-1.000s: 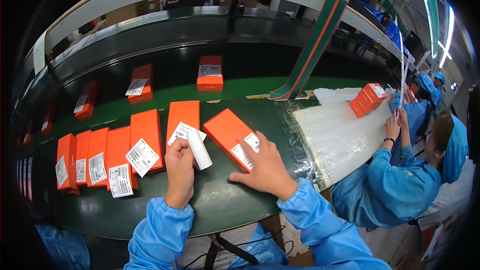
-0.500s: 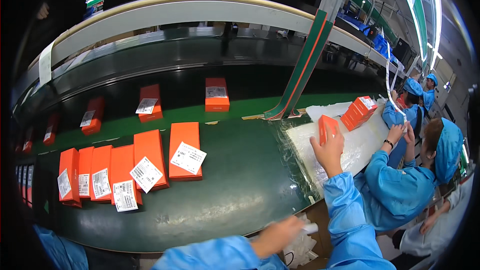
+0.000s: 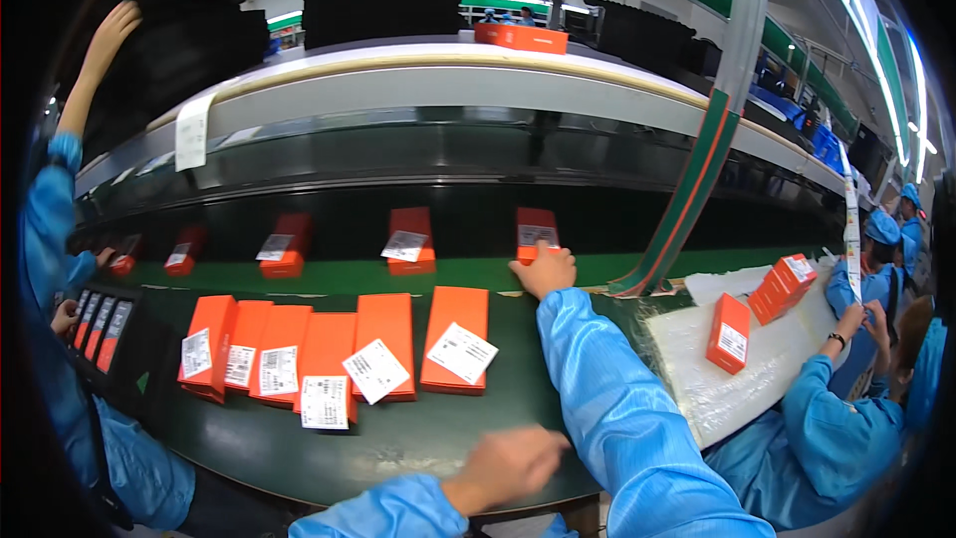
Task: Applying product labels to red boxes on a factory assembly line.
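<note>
My right hand reaches over the green table to the far belt and grips the near end of an orange box with a white label, thumb and fingers at its sides. My left hand is above the table's near edge, smeared by motion; whether its fingers hold anything cannot be made out. Between the hands and the left side stands a row of several orange boxes, white labels stuck askew over their near ends. Another labelled orange box sits on the padded sheet at right.
More orange boxes lie spaced along the belt. A green post rises right of my right hand. Beside the padded sheet, a co-worker in blue sits. At left, another person's arm is raised near a black tray.
My right hand has left the orange box on the padded sheet and moved left to the box on the belt. My view has turned left, bringing the left-hand co-worker further in.
</note>
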Available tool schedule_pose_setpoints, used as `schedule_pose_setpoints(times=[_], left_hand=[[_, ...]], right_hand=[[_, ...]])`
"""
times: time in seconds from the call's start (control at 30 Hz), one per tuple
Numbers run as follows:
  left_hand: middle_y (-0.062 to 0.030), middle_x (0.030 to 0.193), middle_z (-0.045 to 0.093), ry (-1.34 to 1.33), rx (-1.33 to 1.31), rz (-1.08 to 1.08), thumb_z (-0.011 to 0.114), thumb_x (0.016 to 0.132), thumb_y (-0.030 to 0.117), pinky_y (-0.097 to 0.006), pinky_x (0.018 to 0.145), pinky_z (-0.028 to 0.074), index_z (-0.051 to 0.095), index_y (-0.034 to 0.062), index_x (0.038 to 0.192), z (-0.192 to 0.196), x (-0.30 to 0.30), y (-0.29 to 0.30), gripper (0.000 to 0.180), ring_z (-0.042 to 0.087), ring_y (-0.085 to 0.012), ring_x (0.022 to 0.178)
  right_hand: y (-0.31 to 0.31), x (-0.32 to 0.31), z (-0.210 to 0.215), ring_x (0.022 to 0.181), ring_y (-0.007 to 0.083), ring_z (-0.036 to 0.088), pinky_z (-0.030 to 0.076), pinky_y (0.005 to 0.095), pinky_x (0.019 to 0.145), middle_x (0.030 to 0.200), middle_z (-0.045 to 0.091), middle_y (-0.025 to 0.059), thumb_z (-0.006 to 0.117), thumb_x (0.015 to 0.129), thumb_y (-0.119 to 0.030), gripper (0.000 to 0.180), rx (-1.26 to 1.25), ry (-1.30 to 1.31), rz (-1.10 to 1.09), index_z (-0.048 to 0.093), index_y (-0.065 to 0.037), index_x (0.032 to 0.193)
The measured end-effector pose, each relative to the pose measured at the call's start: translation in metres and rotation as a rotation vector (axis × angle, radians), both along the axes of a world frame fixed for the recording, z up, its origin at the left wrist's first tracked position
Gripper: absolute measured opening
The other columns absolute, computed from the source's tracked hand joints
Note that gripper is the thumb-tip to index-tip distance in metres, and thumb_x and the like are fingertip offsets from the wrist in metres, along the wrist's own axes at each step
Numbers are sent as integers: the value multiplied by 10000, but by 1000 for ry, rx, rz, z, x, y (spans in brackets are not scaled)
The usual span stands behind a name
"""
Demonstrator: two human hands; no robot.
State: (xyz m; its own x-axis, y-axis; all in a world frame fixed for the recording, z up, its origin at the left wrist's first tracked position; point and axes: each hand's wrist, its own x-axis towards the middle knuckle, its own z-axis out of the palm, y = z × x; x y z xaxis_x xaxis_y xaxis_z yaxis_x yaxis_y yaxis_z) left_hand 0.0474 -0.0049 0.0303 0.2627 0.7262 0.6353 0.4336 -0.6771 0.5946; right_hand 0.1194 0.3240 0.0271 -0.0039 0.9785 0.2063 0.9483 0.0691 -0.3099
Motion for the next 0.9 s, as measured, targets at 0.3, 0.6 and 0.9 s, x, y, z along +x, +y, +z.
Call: schedule_pose_setpoints(times=[0.3,0.6,0.9], left_hand=[[-94,717,633,-288,107,296,654,793,-33,-329,523,492,694,30,936,-14,-26,45,162,612,-226,557],[-60,780,645,-394,-96,213,653,859,1,-238,533,452,663,-4,1030,-2,3,46,172,567,-91,596],[-41,828,640,-369,-170,131,728,832,62,-220,535,425,638,8,1098,17,-17,45,286,535,-86,594]], right_hand=[[-193,77,-20,996,407,579,499,459,865,1080,563,227,814,724,-361,609,480,179,278,660,-85,1244],[-276,117,-20,974,309,626,510,393,857,1082,622,183,822,755,-218,533,110,672,124,560,-17,1173],[-238,114,73,847,169,692,540,308,796,913,685,91,652,846,10,474,-212,705,701,532,-55,1300]])
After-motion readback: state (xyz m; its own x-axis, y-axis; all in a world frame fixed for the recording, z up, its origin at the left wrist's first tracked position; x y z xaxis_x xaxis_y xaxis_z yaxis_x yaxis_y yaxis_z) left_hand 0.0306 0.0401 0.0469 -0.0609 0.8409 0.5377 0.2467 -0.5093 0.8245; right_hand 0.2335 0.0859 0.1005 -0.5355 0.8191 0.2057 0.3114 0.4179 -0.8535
